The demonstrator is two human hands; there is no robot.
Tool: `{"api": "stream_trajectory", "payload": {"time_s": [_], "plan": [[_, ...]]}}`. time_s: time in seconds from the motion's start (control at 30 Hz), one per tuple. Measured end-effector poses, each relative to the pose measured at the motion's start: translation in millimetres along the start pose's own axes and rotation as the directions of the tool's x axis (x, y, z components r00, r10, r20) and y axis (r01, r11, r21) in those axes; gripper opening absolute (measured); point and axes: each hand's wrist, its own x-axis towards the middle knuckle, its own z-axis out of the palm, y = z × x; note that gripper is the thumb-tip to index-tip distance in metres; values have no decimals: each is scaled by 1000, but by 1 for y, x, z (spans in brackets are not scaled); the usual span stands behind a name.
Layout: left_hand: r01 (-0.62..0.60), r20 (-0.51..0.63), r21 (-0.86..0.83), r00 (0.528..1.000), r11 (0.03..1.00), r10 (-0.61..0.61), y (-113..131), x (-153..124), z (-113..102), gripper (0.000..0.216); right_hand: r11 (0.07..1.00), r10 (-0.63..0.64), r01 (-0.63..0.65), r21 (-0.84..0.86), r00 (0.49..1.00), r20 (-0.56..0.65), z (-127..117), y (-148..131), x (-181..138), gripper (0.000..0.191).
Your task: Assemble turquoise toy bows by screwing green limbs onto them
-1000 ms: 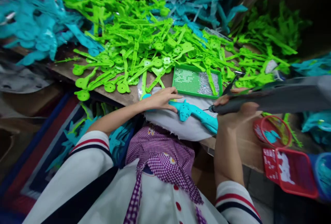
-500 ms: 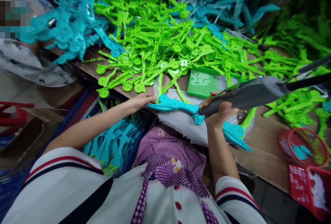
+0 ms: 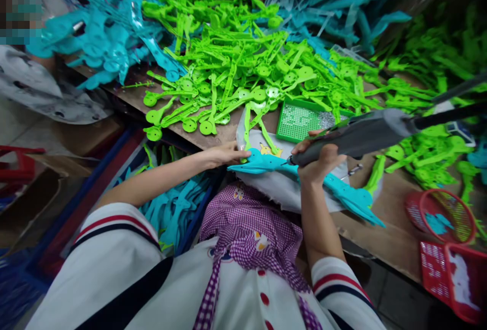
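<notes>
My left hand (image 3: 228,155) pinches the left end of a turquoise plastic part (image 3: 262,161), holding it on a pale cloth near the table's front edge. In my right hand (image 3: 321,160) is a grey electric screwdriver (image 3: 361,134), fingers wrapped around its body. The thin bit points left, and its tip is at the middle of the turquoise part; whether it sits in a hole I cannot tell. A second turquoise piece (image 3: 352,198) extends out from under my right wrist. Lime-green arms (image 3: 247,129) lie just behind the left fingertips.
Behind is a large heap of lime-green parts (image 3: 228,76), with turquoise parts (image 3: 110,35) on the left. A green basket (image 3: 291,134) holds small metal pieces. Red baskets (image 3: 414,208) stand at right. More turquoise parts (image 3: 175,203) fill a crate below the table's left edge.
My left hand has shifted right with the turquoise part. The screwdriver bit now lies farther left along the part, and the lower-right turquoise piece has moved right and shows more.
</notes>
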Motion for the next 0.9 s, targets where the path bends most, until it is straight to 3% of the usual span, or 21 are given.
{"api": "stream_trajectory", "payload": {"time_s": [0.2,0.4,0.53,0.67,0.9], "plan": [[34,-4,-104,999,994,-35,7,-2,4,32,1000,13,-13,13,1000,18,-8,-13,1,44],[-98,-80,-167,993,981,86,-1,10,10,41,999,-45,43,29,997,55,-15,-23,9,50],[-76,-156,-140,986,987,53,-7,25,9,42,999,-34,34,-21,999,12,-15,-13,18,43],[-119,-203,-52,973,992,106,-9,29,11,44,999,-44,44,-13,999,-6,-17,2,34,42],[-185,-276,105,939,977,207,-16,26,17,41,986,-14,8,-168,999,-35,5,47,101,54]]}}
